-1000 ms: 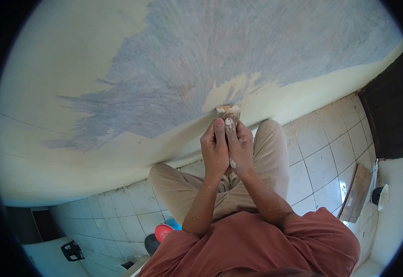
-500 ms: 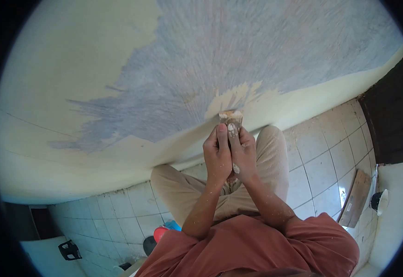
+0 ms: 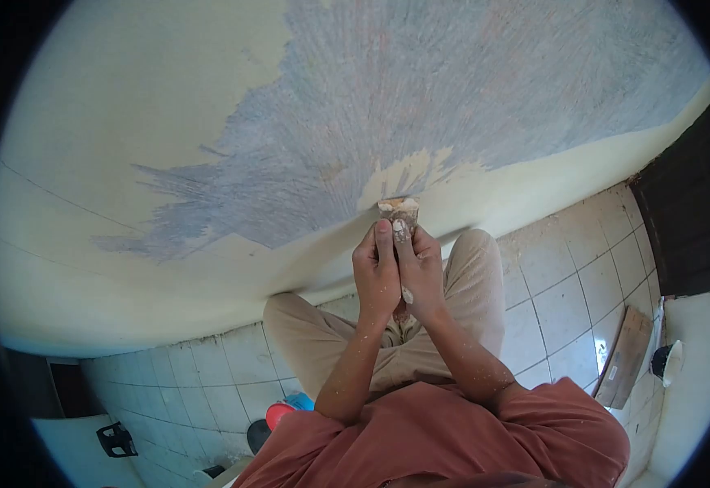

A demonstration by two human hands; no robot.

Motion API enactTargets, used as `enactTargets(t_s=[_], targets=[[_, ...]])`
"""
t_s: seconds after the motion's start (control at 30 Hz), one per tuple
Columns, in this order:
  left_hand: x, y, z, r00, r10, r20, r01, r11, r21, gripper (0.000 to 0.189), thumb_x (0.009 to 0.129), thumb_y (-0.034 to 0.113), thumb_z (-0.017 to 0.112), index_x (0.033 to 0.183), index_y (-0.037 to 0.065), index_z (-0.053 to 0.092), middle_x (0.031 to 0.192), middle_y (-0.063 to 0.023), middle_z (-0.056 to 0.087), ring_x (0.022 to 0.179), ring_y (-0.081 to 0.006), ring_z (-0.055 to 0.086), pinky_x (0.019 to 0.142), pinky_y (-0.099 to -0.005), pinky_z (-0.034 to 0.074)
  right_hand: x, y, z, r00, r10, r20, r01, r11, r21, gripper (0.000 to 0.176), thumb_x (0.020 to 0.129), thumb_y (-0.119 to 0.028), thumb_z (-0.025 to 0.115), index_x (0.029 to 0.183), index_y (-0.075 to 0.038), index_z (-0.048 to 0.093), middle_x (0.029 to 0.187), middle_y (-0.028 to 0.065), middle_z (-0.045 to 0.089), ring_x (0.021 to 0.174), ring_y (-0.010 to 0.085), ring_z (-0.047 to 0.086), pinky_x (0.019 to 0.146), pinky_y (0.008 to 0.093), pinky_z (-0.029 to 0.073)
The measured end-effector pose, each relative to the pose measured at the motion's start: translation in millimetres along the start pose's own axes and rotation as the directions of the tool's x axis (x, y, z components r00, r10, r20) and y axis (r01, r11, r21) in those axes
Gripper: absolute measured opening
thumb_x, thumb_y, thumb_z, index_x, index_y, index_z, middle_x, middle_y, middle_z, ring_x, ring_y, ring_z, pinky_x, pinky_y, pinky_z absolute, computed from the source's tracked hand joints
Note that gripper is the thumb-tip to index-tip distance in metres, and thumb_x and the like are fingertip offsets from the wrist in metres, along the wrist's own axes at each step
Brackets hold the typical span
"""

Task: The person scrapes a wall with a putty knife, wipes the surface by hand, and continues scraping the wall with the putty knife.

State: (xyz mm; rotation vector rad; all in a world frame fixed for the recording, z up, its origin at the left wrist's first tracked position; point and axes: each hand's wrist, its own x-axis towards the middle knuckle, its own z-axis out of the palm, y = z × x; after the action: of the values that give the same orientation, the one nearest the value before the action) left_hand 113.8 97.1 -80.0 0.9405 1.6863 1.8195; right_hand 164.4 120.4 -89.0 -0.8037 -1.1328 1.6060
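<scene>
1. Cream paint covers much of the wall (image 3: 119, 106) in front of you, and a large scratched blue-grey patch (image 3: 452, 89) spreads over its upper part, ragged at the left edge with streaks fanning outward.
2. Small cream remnants (image 3: 408, 172) stand at the patch's lower edge, right above your paint scraper (image 3: 399, 209).
3. Your scraper's broad, crusted blade points at the wall; you cannot tell from this angle whether its edge touches.
4. Both your left hand (image 3: 377, 268) and right hand (image 3: 420, 272) are wrapped round the scraper's handle, fingers curled in and thumbs side by side along the top. White residue marks your right thumb.
5. Pale square tiles (image 3: 566, 301) with dark joints floor the room under your bent knees. To your right lie a brown board (image 3: 626, 358) and, farther forward, a dark brown panel (image 3: 688, 195).
6. Beside the white wall on your right sits a black tub (image 3: 661, 363) with a pale inside; its contents are unclear.
7. Near your left elbow are a red container (image 3: 277, 414) and a blue item (image 3: 299, 401), both partly covered, so you cannot see what they hold.
</scene>
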Motion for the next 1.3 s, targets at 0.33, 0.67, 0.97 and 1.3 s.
enactTargets(t_s=[0.33, 0.67, 0.97, 1.3], targets=[[11, 18, -2, 0.998, 0.038, 0.057, -0.042, 0.997, 0.064, 0.038, 0.098, 0.029, 0.042, 0.091, -0.004, 0.059, 0.073, -0.0049, 0.056, 0.071, -0.0084, 0.045, 0.064, -0.0257, 0.041, 8, -33, 5, 0.999, -0.039, 0.008, 0.039, 0.997, -0.068, 0.024, 0.094, -0.016, 0.046, 0.093, 0.004, 0.058, 0.072, 0.0038, 0.058, 0.067, 0.0070, 0.049, 0.058, 0.0252, 0.043], [3, 12, -8, 0.997, -0.050, 0.052, 0.049, 0.999, 0.017, 0.038, 0.098, 0.027, 0.042, 0.085, -0.005, 0.057, 0.070, -0.0054, 0.055, 0.068, -0.0098, 0.043, 0.063, -0.0271, 0.040, -4, -16, 4, 0.998, 0.064, 0.013, -0.064, 0.998, -0.006, 0.025, 0.096, -0.020, 0.046, 0.089, 0.001, 0.057, 0.070, -0.0001, 0.055, 0.062, 0.0027, 0.045, 0.053, 0.0205, 0.039], [2, -3, -11, 0.998, -0.048, 0.035, 0.048, 0.999, 0.005, 0.037, 0.098, 0.028, 0.042, 0.086, -0.003, 0.058, 0.070, -0.0017, 0.054, 0.066, -0.0073, 0.042, 0.059, -0.0245, 0.039, -5, 9, 4, 1.000, 0.030, 0.002, -0.030, 0.999, 0.023, 0.022, 0.096, -0.018, 0.047, 0.091, 0.001, 0.057, 0.071, -0.0013, 0.055, 0.063, 0.0024, 0.045, 0.054, 0.0199, 0.039], [7, -6, -7, 0.999, 0.030, 0.031, -0.032, 0.997, 0.070, 0.039, 0.099, 0.029, 0.041, 0.085, -0.004, 0.058, 0.070, -0.0012, 0.055, 0.065, -0.0064, 0.043, 0.058, -0.0233, 0.039, 2, 8, 2, 0.999, -0.049, -0.008, 0.048, 0.996, -0.070, 0.022, 0.096, -0.018, 0.047, 0.094, 0.001, 0.057, 0.073, 0.0002, 0.057, 0.065, 0.0031, 0.047, 0.056, 0.0202, 0.041]])
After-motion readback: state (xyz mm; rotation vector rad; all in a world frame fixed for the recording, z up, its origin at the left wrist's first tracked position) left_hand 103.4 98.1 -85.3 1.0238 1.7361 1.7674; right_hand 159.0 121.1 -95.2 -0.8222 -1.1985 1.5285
